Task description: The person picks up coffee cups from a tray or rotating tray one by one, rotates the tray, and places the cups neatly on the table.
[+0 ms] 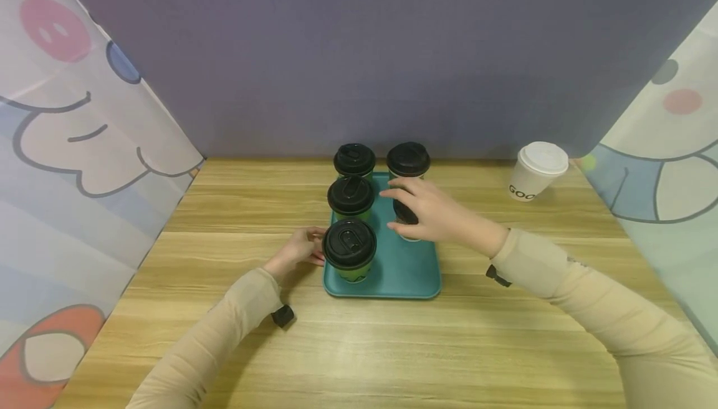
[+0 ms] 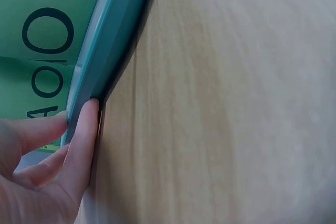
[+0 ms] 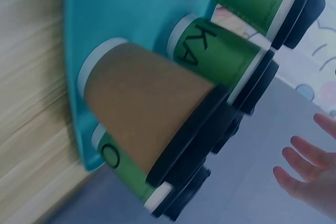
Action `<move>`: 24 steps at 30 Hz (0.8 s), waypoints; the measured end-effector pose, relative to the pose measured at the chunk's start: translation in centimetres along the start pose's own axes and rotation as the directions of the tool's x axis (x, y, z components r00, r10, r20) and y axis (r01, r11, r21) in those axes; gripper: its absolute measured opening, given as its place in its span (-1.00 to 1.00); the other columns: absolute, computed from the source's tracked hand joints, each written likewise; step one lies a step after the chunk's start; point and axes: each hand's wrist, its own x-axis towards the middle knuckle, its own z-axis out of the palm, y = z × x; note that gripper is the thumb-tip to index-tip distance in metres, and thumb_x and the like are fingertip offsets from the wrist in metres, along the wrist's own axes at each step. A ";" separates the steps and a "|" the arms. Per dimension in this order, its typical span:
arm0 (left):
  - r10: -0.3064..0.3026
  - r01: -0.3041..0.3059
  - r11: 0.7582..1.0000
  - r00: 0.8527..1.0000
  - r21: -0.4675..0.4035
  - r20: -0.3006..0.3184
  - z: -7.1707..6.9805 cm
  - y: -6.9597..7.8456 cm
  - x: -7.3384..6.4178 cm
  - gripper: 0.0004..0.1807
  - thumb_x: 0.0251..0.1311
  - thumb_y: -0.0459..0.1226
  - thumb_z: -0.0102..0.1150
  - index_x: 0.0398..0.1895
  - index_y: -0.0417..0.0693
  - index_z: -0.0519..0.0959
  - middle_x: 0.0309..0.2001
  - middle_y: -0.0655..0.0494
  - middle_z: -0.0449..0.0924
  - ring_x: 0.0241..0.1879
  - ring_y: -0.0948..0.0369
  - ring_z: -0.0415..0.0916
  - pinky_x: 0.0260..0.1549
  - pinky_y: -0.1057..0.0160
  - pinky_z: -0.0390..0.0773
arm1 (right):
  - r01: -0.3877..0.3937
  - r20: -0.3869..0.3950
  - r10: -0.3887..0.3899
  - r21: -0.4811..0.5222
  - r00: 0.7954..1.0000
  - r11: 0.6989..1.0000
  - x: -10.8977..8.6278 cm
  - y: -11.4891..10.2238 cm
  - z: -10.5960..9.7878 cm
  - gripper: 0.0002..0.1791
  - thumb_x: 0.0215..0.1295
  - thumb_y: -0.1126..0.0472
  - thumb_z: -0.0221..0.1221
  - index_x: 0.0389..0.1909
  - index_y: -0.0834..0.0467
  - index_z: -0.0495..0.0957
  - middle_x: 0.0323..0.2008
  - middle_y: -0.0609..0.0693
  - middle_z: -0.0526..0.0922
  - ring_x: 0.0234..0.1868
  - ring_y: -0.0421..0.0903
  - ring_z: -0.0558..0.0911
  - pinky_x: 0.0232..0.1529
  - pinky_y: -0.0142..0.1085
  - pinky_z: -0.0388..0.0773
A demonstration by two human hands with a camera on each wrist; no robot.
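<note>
My left hand (image 1: 300, 248) pinches the left rim of the teal tray (image 1: 404, 275); in the left wrist view its thumb and finger meet at the tray's edge. Three green cups with black lids stand along the tray's left side: a front cup (image 1: 350, 247), a middle cup (image 1: 351, 198) and a back cup (image 1: 354, 159). On the right side are a black-lidded cup (image 1: 408, 159) at the back and a brown cup (image 3: 144, 103) nearer. Over the brown cup's lid, my right hand (image 1: 429, 212) hovers with spread fingers, apart from the cups in the right wrist view.
A white cup (image 1: 537, 171) with a white lid stands at the table's back right. Behind the wooden table (image 1: 392, 353) rises a grey panel (image 1: 364, 60). Curtains with cartoon prints, a left curtain (image 1: 84, 116) and a right curtain (image 1: 673, 147), flank the table.
</note>
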 end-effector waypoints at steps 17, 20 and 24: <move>0.004 -0.004 1.000 1.000 0.001 0.002 0.0 0.1 -0.1 -0.52 0.11 -0.52 0.00 0.14 -0.42 0.23 -0.42 -0.06 0.48 -0.68 0.26 0.44 -0.59 0.26 0.63 | 0.016 0.084 -0.019 0.039 0.996 0.999 1.0 -2.8 2.1 -0.45 0.13 -0.05 0.12 0.10 0.14 0.36 0.10 0.16 0.33 0.11 0.01 0.33 0.08 -0.04 0.35; -0.004 0.004 1.000 1.000 0.005 0.000 0.0 0.1 -0.1 -0.52 0.11 -0.53 0.00 0.15 -0.41 0.23 -0.42 -0.06 0.47 -0.67 0.25 0.44 -0.57 0.26 0.64 | 0.024 0.092 -0.027 0.043 0.995 0.999 1.2 -3.4 2.4 -0.45 0.12 -0.06 0.12 0.09 0.12 0.36 0.11 0.14 0.33 0.11 0.01 0.34 0.09 -0.07 0.36; -0.011 0.011 1.000 1.000 0.016 0.007 -0.1 0.0 -0.1 -0.51 0.12 -0.54 -0.02 0.16 -0.40 0.22 -0.41 -0.07 0.48 -0.64 0.25 0.46 -0.54 0.26 0.64 | 0.028 0.121 -0.034 0.052 0.992 0.998 1.4 -4.0 2.7 -0.44 0.12 -0.07 0.12 0.12 0.10 0.34 0.13 0.14 0.30 0.12 0.02 0.33 0.10 -0.08 0.36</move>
